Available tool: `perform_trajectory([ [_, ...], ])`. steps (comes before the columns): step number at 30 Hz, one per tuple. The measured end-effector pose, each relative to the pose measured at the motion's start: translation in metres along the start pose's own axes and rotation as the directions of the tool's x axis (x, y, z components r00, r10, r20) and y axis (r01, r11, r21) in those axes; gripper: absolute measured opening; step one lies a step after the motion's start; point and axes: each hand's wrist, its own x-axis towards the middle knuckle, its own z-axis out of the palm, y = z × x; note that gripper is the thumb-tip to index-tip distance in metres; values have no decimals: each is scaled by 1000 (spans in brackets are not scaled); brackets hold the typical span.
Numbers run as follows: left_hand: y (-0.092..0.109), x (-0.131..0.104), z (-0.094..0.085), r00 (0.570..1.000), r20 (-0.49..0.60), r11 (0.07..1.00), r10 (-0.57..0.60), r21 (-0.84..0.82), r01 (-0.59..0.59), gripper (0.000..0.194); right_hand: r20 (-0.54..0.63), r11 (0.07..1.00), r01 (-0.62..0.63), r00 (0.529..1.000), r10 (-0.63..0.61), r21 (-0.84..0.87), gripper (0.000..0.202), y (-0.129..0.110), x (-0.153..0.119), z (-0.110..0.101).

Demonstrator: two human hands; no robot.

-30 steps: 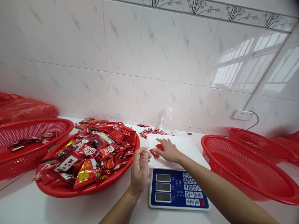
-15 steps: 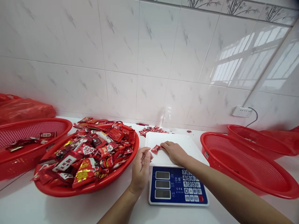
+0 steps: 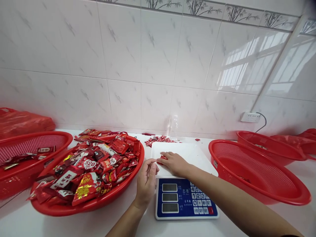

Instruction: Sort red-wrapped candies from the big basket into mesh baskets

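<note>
Holding a small, red, shiny-wrapped packet on a flat white scale pan.

Starting from an oval red plastic basket heaped with larger red packets; curling the left hand into a narrow grip at the pan's left edge, not being able to tell of anything inside; keeping a narrow right hand grip around the mostly covered packet, near the pan's left side; ending at a perforated red plastic basket. Judging the packet as probably light, thin-skinned and slightly slippery; favouring a gentle pinch at the edges.
</note>
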Motion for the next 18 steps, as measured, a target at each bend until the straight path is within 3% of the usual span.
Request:
perform_trajectory([
  [6,4,2,0,1000,-21,1000,-4,-2,4,20,3,999,-28,1000,28,-19,25,-1,-4,-2],
  [12,7,1,0,1000,-20,1000,-14,-3,14,22,-76,976,-211,974,215,59,26,34,-50,-22],
  [14,9,0,0,1000,-18,1000,-14,-1,14,22,-145,940,-330,929,340,86,28,54,-76,-35],
  [18,9,-3,3,1000,14,1000,-5,-1,5,22,-284,807,-571,757,588,150,33,96,-133,-55],
])
